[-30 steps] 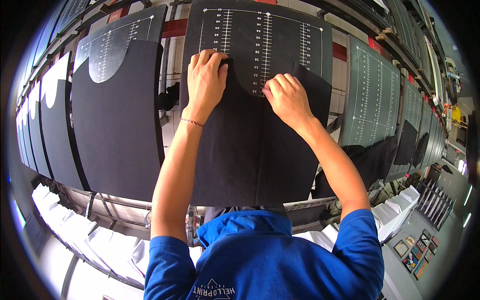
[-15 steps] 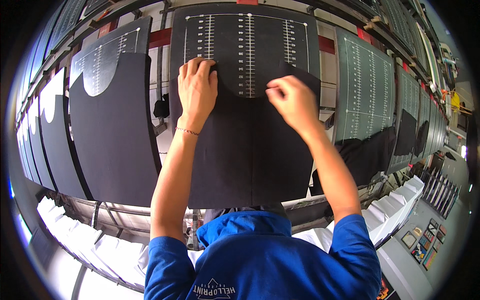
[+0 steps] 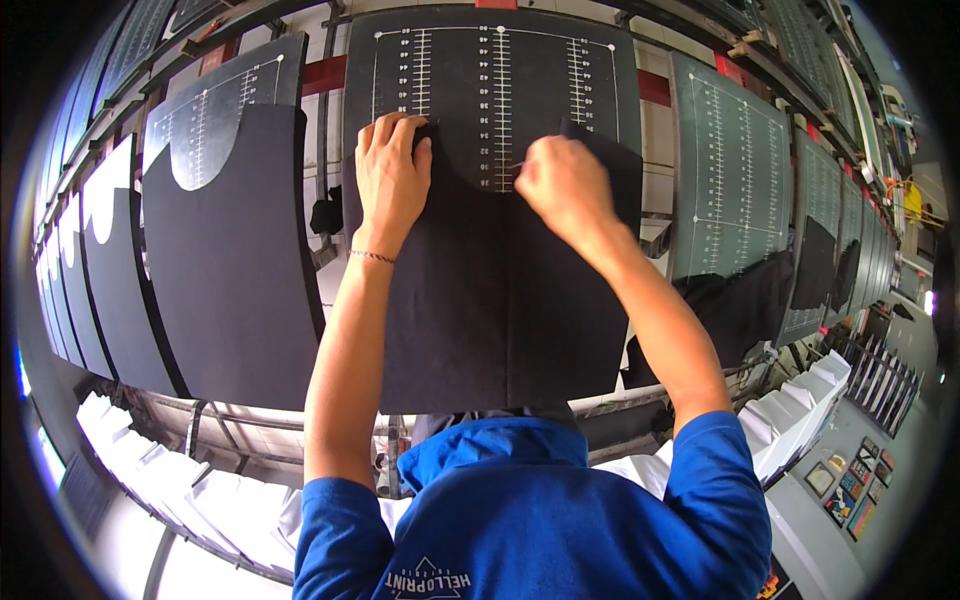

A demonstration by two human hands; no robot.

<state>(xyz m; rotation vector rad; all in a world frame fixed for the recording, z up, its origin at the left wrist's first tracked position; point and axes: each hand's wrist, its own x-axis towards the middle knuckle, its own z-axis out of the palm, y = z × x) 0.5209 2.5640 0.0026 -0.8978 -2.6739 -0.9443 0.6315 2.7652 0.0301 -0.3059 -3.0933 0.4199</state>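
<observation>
A black fabric panel (image 3: pixel 450 300) with a curved neckline cutout lies over a dark board (image 3: pixel 460 110) marked with white scale lines. My left hand (image 3: pixel 392 180) rests on the panel's left shoulder, its fingers side by side with the tips at the top edge and the thumb a little apart. Over the right side of the neckline is my right hand (image 3: pixel 567 185), closed like a fist and slightly blurred. Its fingertips point toward the board's middle scale; whatever they may pinch is too small or hidden to name.
To the left, another board (image 3: pixel 260 80) carries a similar black panel (image 3: pixel 225 260), with several more beyond. On the right board (image 3: pixel 725 170), dark cloth (image 3: pixel 740 310) lies crumpled at the lower end. White sheeting (image 3: pixel 240 515) hangs below the row. Metal rails run behind the boards.
My right hand has moved left and slightly up, toward the middle scale, and its fingers look more tightly curled. My left hand stays on the left shoulder of the panel.
</observation>
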